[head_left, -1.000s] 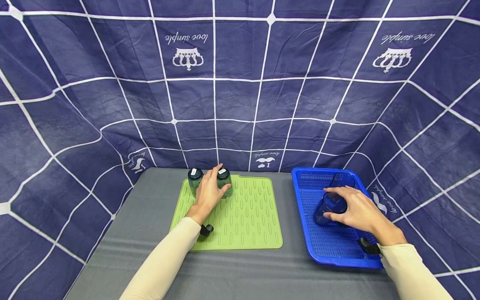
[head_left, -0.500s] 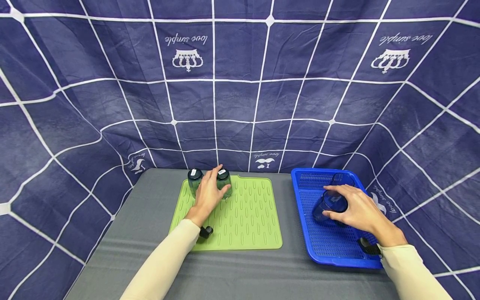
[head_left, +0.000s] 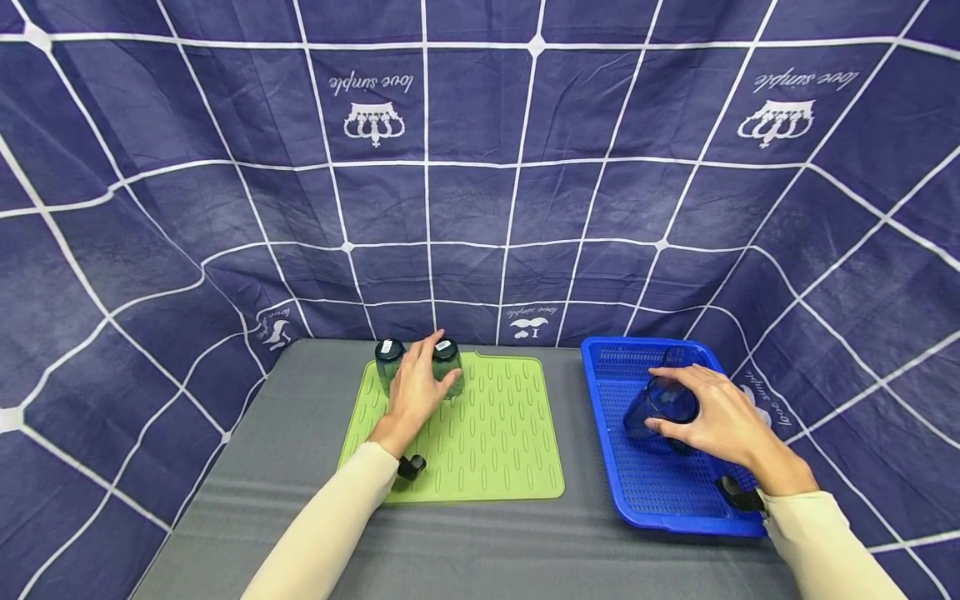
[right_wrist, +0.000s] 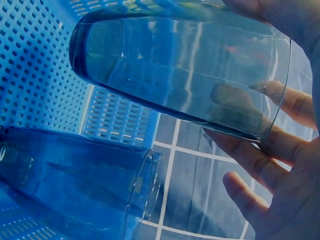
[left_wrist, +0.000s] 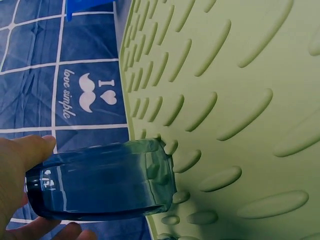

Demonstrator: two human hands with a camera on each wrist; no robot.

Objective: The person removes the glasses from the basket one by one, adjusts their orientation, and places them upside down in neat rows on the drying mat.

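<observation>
Head view is showing your left hand point(head_left: 412, 390) gripping a translucent teal glass tumbler point(left_wrist: 105, 182), fingers and thumb curled round its base; it is standing mouth-down on the lime-green ribbed mat point(head_left: 502, 442), a matching teal tumbler point(head_left: 389, 367) standing just beside it. Your right hand point(head_left: 716, 417) is gripping a tall translucent blue glass point(right_wrist: 150, 65) near its rim, inside the blue perforated plastic basket point(head_left: 652, 500), where another blue glass point(right_wrist: 75, 185) is sitting nearby.
</observation>
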